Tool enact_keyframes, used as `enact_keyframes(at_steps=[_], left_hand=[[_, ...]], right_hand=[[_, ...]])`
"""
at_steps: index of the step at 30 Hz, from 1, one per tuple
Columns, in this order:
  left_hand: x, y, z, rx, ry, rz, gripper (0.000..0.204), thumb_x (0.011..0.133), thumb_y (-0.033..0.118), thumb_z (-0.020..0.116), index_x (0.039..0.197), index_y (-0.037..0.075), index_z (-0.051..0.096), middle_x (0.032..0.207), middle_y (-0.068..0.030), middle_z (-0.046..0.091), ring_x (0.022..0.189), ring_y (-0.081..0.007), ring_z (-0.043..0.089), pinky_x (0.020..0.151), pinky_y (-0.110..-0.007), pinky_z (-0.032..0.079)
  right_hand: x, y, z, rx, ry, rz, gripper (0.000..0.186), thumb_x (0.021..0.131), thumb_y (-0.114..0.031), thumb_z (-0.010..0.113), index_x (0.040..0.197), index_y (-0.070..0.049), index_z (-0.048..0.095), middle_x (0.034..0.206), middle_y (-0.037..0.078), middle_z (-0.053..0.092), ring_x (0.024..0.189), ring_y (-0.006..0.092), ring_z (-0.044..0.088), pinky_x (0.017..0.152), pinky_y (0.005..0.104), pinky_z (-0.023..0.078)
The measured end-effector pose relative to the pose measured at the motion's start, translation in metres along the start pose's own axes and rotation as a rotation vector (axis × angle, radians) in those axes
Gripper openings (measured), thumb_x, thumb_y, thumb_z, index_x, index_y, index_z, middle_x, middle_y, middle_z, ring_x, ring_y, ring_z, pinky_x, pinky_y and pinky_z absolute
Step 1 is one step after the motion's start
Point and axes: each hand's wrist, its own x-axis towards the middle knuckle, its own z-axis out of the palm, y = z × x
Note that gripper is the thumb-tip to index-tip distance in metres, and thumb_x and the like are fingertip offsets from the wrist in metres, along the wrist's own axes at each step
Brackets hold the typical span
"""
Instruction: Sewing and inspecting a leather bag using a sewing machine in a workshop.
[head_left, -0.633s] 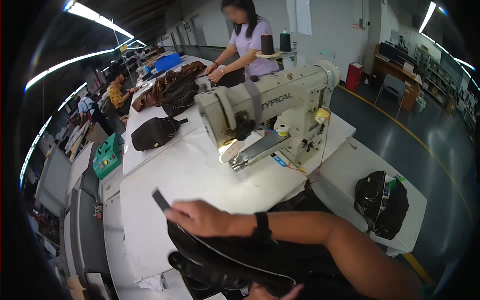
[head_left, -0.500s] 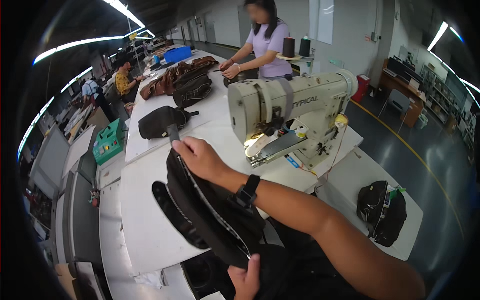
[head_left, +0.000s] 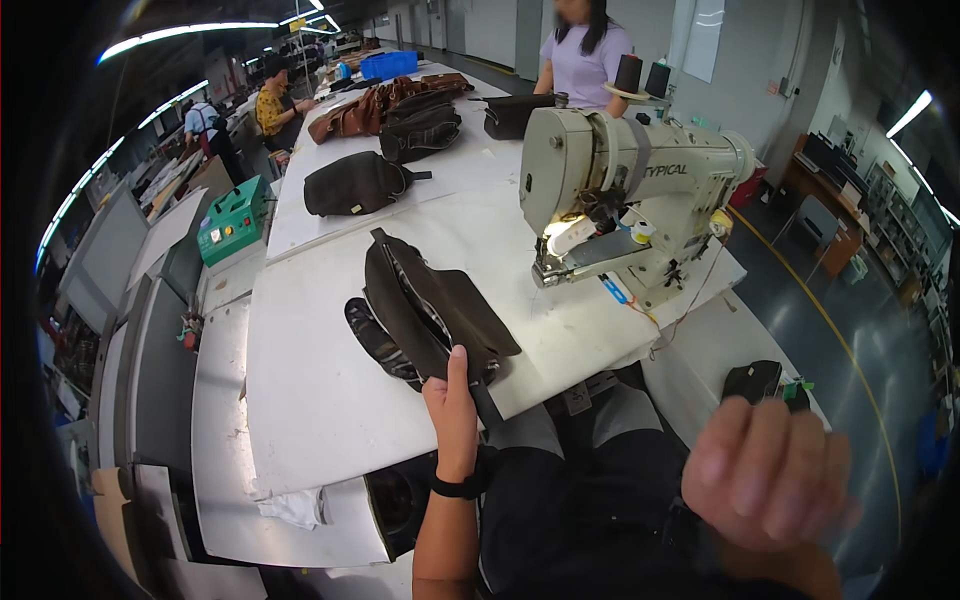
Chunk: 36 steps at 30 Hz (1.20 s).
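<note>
A dark brown zippered pouch (head_left: 430, 310) lies at the front of the white table (head_left: 320, 430), its long zip opening slightly parted. My left hand (head_left: 452, 410) grips its near end, thumb on top beside the zip. A patterned lining shows on the side flap (head_left: 375, 340). Off the table at the lower right, my right hand (head_left: 770, 475) is raised and blurred, its fingers curled closed; whatever they hold, if anything, is hidden. Beyond the pouch sits a similar dark pouch (head_left: 355, 185) with a short strap.
A cream sewing machine (head_left: 640, 170) with its lamp lit stands right of the pouch. More dark pouches (head_left: 420, 128) and brown leather pieces (head_left: 355, 118) are farther back, near a blue bin (head_left: 390, 66). A green control box (head_left: 232, 222) sits left. A person (head_left: 585, 55) stands behind the machine.
My right hand has let go of the pouch's far end and moved back to the lower right. The pouch now rests on the table, still in my left hand. The view has shifted.
</note>
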Motion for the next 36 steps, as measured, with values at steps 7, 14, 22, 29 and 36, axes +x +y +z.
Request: enact_keyframes(at_steps=[7, 14, 22, 29, 36], left_hand=[[-0.034, -0.017, -0.007, 0.164, -0.092, 0.109, 0.043, 0.107, 0.034, 0.059, 0.070, 0.012, 0.055, 0.056, 0.0064, 0.046, 0.046, -0.0017, 0.040, 0.043, -0.021, 0.031], [-0.023, -0.015, -0.096, 0.557, 0.139, 0.277, 0.029, 0.100, 0.029, 0.068, 0.102, 0.001, 0.073, 0.074, 0.0018, 0.060, 0.061, -0.0044, 0.052, 0.052, -0.022, 0.041], [0.029, 0.051, -0.090, 0.793, 0.074, 0.351, 0.029, 0.097, 0.026, 0.070, 0.105, -0.002, 0.073, 0.089, -0.0037, 0.071, 0.074, -0.0086, 0.060, 0.065, -0.025, 0.050], [0.137, 0.089, -0.060, 1.114, -0.274, 0.528, 0.029, 0.093, 0.024, 0.072, 0.105, -0.003, 0.072, 0.090, -0.0106, 0.074, 0.082, -0.0178, 0.066, 0.077, -0.032, 0.053], [0.262, 0.069, -0.056, 1.511, -0.070, 0.607, 0.066, 0.089, 0.048, 0.073, 0.128, -0.005, 0.066, 0.119, -0.0264, 0.070, 0.114, -0.0401, 0.067, 0.100, -0.042, 0.050]], right_hand=[[-0.025, -0.111, -0.053, 0.351, -0.405, 0.167, 0.038, 0.105, -0.047, 0.053, 0.111, -0.018, 0.078, 0.108, 0.002, 0.076, 0.119, 0.0267, 0.061, 0.100, 0.0455, 0.044], [-0.055, -0.152, -0.066, 0.379, -0.112, 0.233, 0.039, 0.106, -0.044, 0.054, 0.104, -0.017, 0.081, 0.109, 0.000, 0.077, 0.122, 0.0241, 0.058, 0.104, 0.0451, 0.041], [-0.071, -0.083, -0.095, 0.313, -0.164, 0.284, 0.047, 0.111, -0.032, 0.044, 0.090, 0.003, 0.066, 0.075, 0.012, 0.068, 0.065, 0.0257, 0.067, 0.065, 0.0388, 0.056], [-0.113, 0.076, -0.090, -0.263, -0.370, 1.075, 0.030, 0.106, -0.021, 0.059, 0.119, 0.004, 0.068, 0.106, 0.009, 0.074, 0.098, 0.0115, 0.068, 0.089, 0.0267, 0.053], [-0.126, 0.184, -0.040, 0.066, -0.173, 1.436, 0.033, 0.101, -0.031, 0.068, 0.093, 0.001, 0.069, 0.084, 0.006, 0.072, 0.075, 0.0061, 0.063, 0.068, 0.0224, 0.049]])
